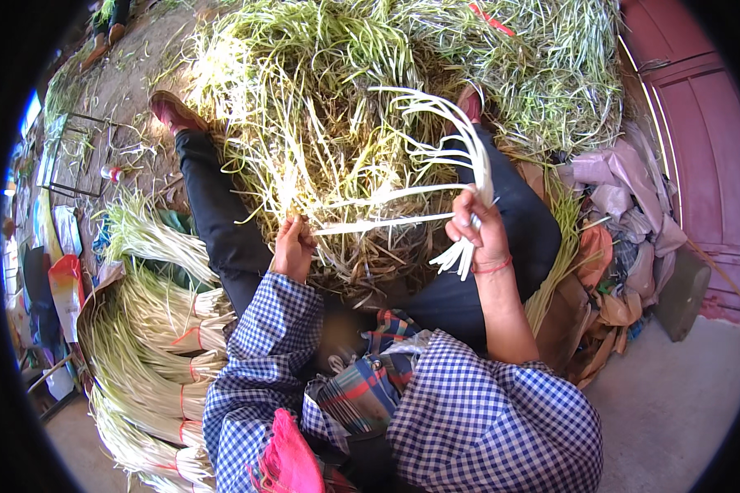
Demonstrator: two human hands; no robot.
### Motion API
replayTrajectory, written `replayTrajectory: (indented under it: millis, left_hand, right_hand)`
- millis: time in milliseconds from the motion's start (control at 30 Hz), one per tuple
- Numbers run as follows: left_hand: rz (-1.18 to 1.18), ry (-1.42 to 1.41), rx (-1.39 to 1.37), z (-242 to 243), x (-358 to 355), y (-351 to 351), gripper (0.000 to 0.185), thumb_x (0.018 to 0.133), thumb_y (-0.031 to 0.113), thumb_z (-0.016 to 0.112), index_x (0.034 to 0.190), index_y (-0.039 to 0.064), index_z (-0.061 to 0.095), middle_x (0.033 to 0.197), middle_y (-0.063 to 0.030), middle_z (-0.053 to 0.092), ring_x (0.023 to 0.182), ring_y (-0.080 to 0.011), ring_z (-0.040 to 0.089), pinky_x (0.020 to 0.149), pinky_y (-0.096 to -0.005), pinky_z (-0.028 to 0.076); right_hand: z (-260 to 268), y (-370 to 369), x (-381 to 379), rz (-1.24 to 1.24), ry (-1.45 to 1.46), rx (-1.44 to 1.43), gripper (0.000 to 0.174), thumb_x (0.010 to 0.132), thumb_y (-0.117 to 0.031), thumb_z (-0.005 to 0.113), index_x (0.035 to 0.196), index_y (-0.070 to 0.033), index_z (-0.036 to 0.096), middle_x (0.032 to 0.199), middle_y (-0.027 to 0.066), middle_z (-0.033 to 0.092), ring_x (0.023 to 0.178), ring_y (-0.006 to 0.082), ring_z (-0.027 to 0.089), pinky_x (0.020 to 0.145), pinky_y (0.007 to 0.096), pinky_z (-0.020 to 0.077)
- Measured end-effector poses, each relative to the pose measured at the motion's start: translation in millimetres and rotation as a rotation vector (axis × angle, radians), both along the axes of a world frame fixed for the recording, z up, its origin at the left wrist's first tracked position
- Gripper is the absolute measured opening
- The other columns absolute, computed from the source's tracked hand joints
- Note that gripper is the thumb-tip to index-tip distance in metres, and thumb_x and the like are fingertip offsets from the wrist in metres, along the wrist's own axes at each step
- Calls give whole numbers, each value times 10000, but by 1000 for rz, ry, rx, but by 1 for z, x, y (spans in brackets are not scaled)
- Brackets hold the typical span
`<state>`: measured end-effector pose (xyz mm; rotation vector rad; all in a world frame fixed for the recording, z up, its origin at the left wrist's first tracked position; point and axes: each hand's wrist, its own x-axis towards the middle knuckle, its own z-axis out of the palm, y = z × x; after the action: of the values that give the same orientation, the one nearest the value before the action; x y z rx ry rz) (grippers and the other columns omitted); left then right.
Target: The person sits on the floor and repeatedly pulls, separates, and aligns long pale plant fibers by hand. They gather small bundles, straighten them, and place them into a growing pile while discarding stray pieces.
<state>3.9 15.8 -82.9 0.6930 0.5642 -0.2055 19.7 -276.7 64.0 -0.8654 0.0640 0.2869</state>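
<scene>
My right hand (478,228) is closed around a small bunch of pale stalks (478,157), which look like blanched garlic chives. Their long ends arch up and to the left, while short white ends (459,257) stick out below the fist. My left hand (294,249) has thumb and fingers pinched together at the end of a single pale stalk (382,223), which stretches across to the right hand. Between my spread legs, below both hands, lies a large heap of loose green and yellowed stalks (327,142).
Several stalk bundles (154,370) tied with red bands lie at my left. More loose stalks (555,246) rest by my right leg, beside crumpled plastic sheeting (623,185). A red door (703,142) stands at right. A metal frame (74,154) lies at far left.
</scene>
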Motion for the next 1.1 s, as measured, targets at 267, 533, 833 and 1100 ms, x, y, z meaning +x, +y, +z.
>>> replayTrajectory:
  millis: [267,533,833,1100]
  left_hand:
    - [141,172,549,0,-5,34,171,867,127,506,1025,62,499,850,-26,543,659,-80,494,555,-220,435]
    - [-545,-904,1184,110,16,-72,428,877,228,475,1239,17,386,1187,-171,485,949,-254,569,872,-374,448]
    - [-623,-391,142,119,-9,-75,287,952,266,355,909,45,533,594,59,358,507,-42,291,458,-181,234]
    - [-553,-298,-176,108,-3,-71,175,914,188,465,1026,58,502,655,67,386,521,-29,296,459,-166,236]
  right_hand:
    - [25,-40,7,-168,-240,466,252,923,-90,321,1140,-54,445,763,-7,499,373,18,316,500,205,393]
    - [22,12,16,5,-19,367,484,921,-207,420,1357,-115,233,772,-5,555,348,8,274,419,202,399]
    - [15,25,40,-79,-43,-351,485,888,-314,480,1279,-52,360,1144,145,541,549,17,461,571,172,474]
    - [-15,65,27,-22,113,-12,283,873,-290,521,996,-37,490,660,10,542,608,108,547,645,254,458]
